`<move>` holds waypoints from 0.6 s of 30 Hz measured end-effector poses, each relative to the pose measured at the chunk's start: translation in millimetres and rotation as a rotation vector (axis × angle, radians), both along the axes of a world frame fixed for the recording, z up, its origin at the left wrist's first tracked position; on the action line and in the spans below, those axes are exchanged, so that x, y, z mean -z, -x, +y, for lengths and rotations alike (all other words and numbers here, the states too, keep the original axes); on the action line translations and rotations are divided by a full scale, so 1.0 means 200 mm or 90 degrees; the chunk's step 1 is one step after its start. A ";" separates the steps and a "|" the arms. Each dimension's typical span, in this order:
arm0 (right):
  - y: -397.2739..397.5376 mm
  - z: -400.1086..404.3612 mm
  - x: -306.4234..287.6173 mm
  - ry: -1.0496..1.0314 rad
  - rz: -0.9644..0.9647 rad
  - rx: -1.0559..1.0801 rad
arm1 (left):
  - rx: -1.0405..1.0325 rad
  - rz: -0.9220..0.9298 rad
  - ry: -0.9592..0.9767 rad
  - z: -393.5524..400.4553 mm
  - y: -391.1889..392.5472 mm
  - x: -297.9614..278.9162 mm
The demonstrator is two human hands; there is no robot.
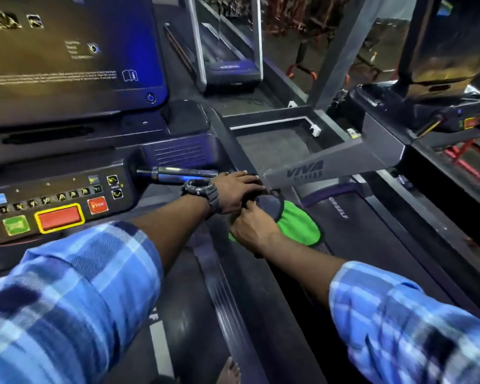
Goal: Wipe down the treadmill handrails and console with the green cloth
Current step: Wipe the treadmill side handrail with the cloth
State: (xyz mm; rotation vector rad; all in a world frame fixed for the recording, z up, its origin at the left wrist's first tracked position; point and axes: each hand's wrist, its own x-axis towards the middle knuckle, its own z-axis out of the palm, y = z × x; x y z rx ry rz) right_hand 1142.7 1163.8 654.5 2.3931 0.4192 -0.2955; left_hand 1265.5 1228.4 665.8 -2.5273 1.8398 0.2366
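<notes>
The green cloth (299, 227), edged in black, hangs beside the right handrail (233, 273) of the treadmill. My right hand (251, 231) grips the cloth's near edge with curled fingers. My left hand (237, 189), a black watch on its wrist, lies over the front end of the handrail, fingers stretched forward and thumb down by the cloth. The console (53, 206) with its red and green buttons is at the left, under the dark screen (67, 51). A chrome grip bar (183, 173) sticks out of the console just behind my left hand.
A neighbouring treadmill's grey frame marked VIVA (311, 170) and its belt (385, 245) lie close on the right. Another console (441, 106) stands at the far right. A bare foot (229, 372) shows at the bottom. More gym machines stand behind.
</notes>
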 end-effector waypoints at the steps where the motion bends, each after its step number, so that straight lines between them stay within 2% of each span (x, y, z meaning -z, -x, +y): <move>1: 0.04 0.00 0.03 -0.024 0.022 -0.005 | -0.006 0.003 0.004 0.01 0.00 0.00; 3: 0.21 -0.02 0.13 -0.018 0.107 -0.083 | -0.008 0.003 0.026 0.02 -0.01 0.00; 5: 0.41 -0.04 0.24 0.024 0.280 -0.191 | 0.004 0.001 0.054 0.02 -0.04 0.01; 7: 0.51 -0.07 0.27 0.073 0.347 -0.158 | 0.027 -0.016 0.061 0.03 -0.08 0.02; 8: 0.49 -0.09 0.26 0.040 0.358 -0.082 | 0.048 -0.038 0.053 0.02 -0.09 0.02; 10: 0.36 -0.10 0.26 -0.128 0.278 0.001 | 0.089 -0.081 0.030 0.02 -0.15 0.01; 12: 0.11 -0.11 0.24 -0.345 0.128 0.059 | 0.096 -0.111 0.014 0.05 -0.22 0.01; 13: -0.02 -0.12 0.20 -0.382 0.070 0.062 | 0.092 -0.123 0.006 0.07 -0.25 0.00; 16: -0.37 -0.15 0.03 -0.229 0.016 -0.007 | 0.050 -0.126 -0.008 0.16 -0.35 -0.01; 18: -0.45 -0.19 -0.05 -0.259 -0.026 0.015 | 0.005 -0.105 -0.007 0.23 -0.41 -0.01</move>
